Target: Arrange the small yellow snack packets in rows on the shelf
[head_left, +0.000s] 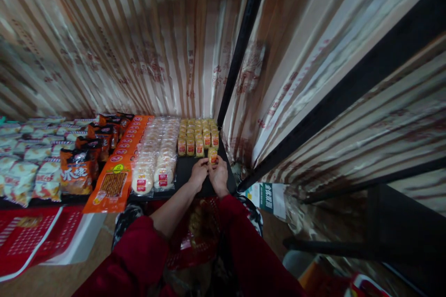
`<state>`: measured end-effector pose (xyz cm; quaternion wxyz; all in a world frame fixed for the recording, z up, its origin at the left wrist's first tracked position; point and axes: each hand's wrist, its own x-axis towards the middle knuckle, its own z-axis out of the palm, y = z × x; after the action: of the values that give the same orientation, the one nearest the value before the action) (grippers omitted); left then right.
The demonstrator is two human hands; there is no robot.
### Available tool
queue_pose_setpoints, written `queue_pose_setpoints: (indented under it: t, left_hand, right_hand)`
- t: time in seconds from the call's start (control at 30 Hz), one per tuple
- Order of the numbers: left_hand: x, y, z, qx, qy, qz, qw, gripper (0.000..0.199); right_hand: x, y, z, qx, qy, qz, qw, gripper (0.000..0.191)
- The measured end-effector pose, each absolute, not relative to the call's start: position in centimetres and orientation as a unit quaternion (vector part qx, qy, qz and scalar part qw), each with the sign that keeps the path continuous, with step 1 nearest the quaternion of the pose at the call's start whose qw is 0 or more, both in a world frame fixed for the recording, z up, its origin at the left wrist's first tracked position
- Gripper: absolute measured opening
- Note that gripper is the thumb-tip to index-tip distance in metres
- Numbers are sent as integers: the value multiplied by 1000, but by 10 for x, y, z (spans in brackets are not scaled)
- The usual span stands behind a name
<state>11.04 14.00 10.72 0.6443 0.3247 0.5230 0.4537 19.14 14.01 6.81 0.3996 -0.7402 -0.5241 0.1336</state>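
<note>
A small yellow snack packet [213, 154] with a red label stands upright at the shelf's right end, just in front of rows of matching packets [190, 145]. My right hand [219, 175] grips it from the right and below. From the left, my left hand [199, 174] pinches its side with the fingertips. Left of the yellow rows lie two columns of round white crackers [163, 174] in clear wrappers with red labels. The black shelf [186, 169] shows beneath my hands.
Orange snack packs [113, 185], orange-black bags [77, 171] and white bags [48, 178] fill the shelf's left. A red basket [31, 236] sits lower left; another red basket [184, 257] holding packets is below my arms. Black posts [244, 51] and plastic-wrapped ribbed walls [156, 46] enclose the shelf.
</note>
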Motion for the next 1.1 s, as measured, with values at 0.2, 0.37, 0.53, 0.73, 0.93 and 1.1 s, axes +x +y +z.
queue_pose_setpoints:
  t: [0.2,0.37,0.53,0.73,0.93,1.1]
  left_hand:
    - [111,152,104,326,524,452,644,27]
    - [109,155,105,313,540,446,642,36]
    - [105,152,102,337,564,454,602,37]
    - [104,153,97,338,569,463,590,34]
    - [104,157,95,342,578,455,585,40]
    - [103,161,93,358,578,451,578,47]
  right_hand:
    - [191,152,66,-735,-531,116,405,44]
    - [191,163,67,-743,-523,99,405,44]
    - [190,171,70,-753,-519,108,390,46]
    - [188,180,71,-753,-519,117,387,47]
    - [188,188,65,-736,-532,105,406,46]
    - [189,192,56,-712,-542,110,432,48]
